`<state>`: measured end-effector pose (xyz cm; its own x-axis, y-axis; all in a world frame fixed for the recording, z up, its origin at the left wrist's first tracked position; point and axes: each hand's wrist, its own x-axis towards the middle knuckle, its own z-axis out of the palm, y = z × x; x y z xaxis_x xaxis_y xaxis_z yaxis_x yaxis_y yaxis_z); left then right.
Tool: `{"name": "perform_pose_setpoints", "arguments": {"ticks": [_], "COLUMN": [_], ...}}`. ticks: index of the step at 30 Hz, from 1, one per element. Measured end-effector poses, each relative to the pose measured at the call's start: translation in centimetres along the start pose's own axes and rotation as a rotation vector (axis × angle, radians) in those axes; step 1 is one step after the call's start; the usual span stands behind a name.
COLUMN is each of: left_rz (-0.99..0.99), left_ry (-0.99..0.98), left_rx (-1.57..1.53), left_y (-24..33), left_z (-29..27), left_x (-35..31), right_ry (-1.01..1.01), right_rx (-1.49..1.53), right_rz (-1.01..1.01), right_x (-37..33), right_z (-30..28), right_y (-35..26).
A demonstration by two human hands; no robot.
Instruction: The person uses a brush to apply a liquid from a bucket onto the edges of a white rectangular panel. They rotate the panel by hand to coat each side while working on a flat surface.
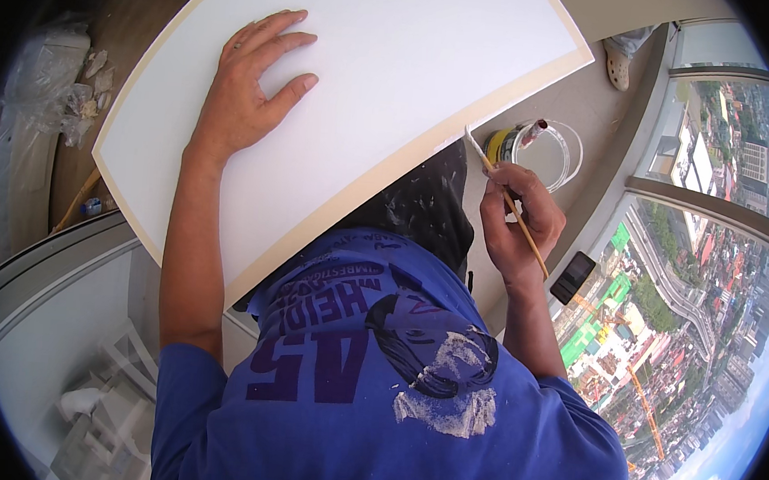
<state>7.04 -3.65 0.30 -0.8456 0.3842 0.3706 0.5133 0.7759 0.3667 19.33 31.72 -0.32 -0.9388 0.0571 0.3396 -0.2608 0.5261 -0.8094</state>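
A large white panel [387, 71] with a beige border lies tilted across my lap. My left hand [251, 88] rests on its white face, fingers stretched out and holding nothing. In my right hand [526, 216] is a thin paintbrush [534, 242] with a light wooden handle, pinched between the fingers. Its white-coated tip meets the panel's near right edge, where a streak of white shows. Just beyond my right hand, a paint bucket [501, 147] with a yellow and dark label stands on the floor, its wire handle down at the side.
A reddish-brown roller or handle end [536, 128] sticks up at the bucket. A dark phone [574, 277] lies by the window [693, 297] on my right. Another person's clog [618, 67] is on the floor ahead. Plastic-wrapped material [48, 83] stands at the left.
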Motion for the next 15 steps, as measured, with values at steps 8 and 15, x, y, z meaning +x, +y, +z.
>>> {"name": "perform_pose_setpoints", "arguments": {"ticks": [8,15], "left_rz": [0.004,-0.001], "left_ry": [-0.006,0.005], "left_rx": [0.009,-0.005], "left_y": [-0.03,-0.11], "left_z": [0.08,0.14], "left_x": [-0.15,-0.11], "right_ry": [-0.070,-0.044], "right_rx": [0.150,0.168], "right_rz": [0.081,0.148], "right_x": [-0.71,-0.13], "right_z": [0.14,-0.20], "right_y": [-0.16,-0.02]}}
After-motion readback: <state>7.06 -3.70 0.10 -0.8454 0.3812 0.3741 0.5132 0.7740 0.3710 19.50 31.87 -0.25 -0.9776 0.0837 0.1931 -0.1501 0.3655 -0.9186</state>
